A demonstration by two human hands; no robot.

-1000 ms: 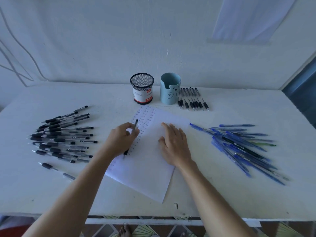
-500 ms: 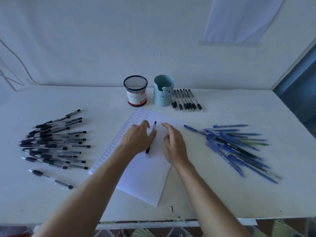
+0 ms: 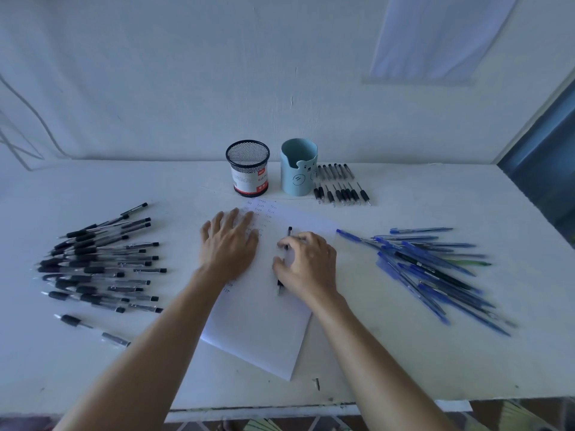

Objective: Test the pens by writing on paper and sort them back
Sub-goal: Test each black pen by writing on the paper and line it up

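Head view: left hand lies flat, fingers spread, pinning the paper. Right hand, at 3 o'clock of it, pinches a black pen lying on the paper. Probable step: pickup; next, lift cleanly toward writing or sorting.

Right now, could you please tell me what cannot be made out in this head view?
Head view only.
Writing on the paper: too small, partly under the left hand.
Barrel of the black pen: covered by the right hand gripping it.
Contents of the mesh cup and blue cup: hidden by their walls.
A small object near the table edge: too small.
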